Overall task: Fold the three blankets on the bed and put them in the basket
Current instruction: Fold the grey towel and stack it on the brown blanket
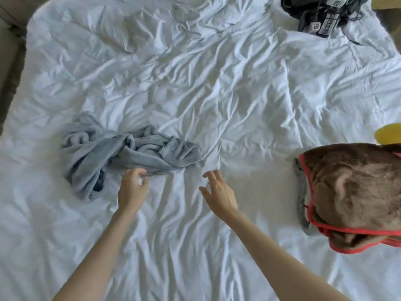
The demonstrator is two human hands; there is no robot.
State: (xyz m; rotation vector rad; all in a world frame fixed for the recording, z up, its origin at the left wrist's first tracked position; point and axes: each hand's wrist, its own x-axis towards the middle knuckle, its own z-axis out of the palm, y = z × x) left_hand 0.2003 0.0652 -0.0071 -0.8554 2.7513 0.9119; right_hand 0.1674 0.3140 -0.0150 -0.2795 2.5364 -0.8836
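Fingers (138,171) of the left hand (132,187) are curled onto the near hem of the grey blanket (121,153), and they seem to pinch it against the thumb. The right hand (219,192) is spread and relaxed, holds nothing, and hovers over or just brushes the wrinkled white duvet (217,83).

The grey blanket lies in a twisted heap ahead and to the left of both hands. Its long axis runs roughly left to right across the bed. The left hand is already at its near edge, about midway along. The right hand is near the blanket's right end but apart from it, so it would likely have to reach forward and left to take a second hold before the blanket can be spread out.

Well off to the right sits the brown blanket (355,192) with red trim, bunched over a grey strip (300,192); whether that is the basket I cannot tell. Dark strapped gear (321,14) lies at the far corner.
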